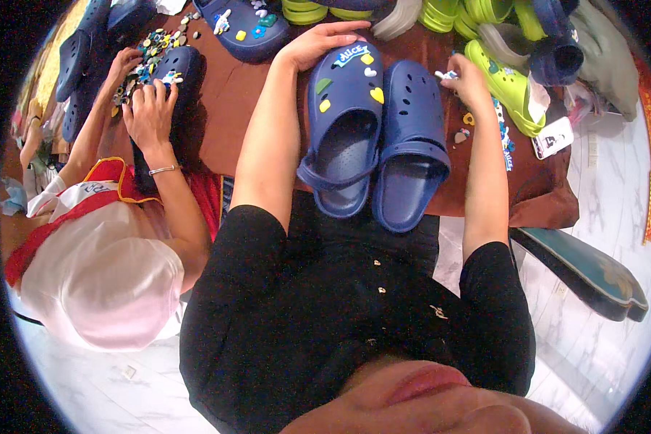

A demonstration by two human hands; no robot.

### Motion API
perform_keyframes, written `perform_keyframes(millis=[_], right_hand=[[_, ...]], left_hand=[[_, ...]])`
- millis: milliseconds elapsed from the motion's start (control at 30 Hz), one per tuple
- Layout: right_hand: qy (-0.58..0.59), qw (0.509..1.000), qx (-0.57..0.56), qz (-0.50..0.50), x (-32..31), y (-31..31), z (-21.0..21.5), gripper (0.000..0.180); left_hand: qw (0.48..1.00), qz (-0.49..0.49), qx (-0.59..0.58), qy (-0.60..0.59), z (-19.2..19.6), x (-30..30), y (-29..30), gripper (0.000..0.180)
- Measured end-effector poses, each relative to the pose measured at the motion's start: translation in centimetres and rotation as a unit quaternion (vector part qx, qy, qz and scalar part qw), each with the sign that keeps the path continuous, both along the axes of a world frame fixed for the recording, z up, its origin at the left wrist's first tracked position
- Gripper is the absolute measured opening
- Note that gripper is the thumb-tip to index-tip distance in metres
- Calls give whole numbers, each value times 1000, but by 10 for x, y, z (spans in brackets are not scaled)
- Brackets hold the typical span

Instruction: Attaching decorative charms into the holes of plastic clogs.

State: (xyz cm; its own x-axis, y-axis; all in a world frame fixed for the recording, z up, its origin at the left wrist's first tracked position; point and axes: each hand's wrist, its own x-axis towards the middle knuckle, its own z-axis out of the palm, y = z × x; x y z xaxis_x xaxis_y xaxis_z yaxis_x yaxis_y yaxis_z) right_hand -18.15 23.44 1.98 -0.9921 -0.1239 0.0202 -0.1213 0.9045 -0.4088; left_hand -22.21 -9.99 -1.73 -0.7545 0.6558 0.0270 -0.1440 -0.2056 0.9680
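A pair of navy clogs lies at the table's near edge in front of me. Across the toe of the left clog (347,90) rests my left hand (318,45), its fingers stretched out. That clog carries a blue lettered charm (351,53) and several yellow, green and white charms. The right clog (414,123) has bare holes and its strap lies across the foot opening. Just right of its toe, my right hand (467,83) pinches a small white shoe charm (447,74) between thumb and fingers. Loose charms (461,135) lie below that hand.
More navy clogs (249,40) and lime-green clogs (503,87) line the far side. A white card (553,138) lies at the right. On my left, a co-worker's hands (150,116) are at a navy clog beside a charm pile (168,45). A stool (586,271) stands right.
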Motion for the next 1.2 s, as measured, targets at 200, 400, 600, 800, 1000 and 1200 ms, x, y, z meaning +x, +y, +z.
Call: perform_keyframes(millis=[200,400,600,800,1000,1200], right_hand=[[-18,920,-389,-48,28,-15,17,16],[-68,846,-524,-70,52,-42,19,17],[-77,884,-452,-93,57,-38,8,15],[-14,934,-347,-81,58,-45,9,19],[35,938,-335,-78,47,-47,-3,22],[-57,867,-473,-146,50,-60,-4,29]], left_hand=[[1000,-2,-6,13,-2,-1,-3,56],[1000,-6,2,5,-3,1,0,56],[999,-2,-14,45,-1,0,-1,55],[998,18,-42,42,-1,3,-3,54],[997,9,-29,66,1,-1,2,53],[997,20,-25,73,-9,-2,-1,52]])
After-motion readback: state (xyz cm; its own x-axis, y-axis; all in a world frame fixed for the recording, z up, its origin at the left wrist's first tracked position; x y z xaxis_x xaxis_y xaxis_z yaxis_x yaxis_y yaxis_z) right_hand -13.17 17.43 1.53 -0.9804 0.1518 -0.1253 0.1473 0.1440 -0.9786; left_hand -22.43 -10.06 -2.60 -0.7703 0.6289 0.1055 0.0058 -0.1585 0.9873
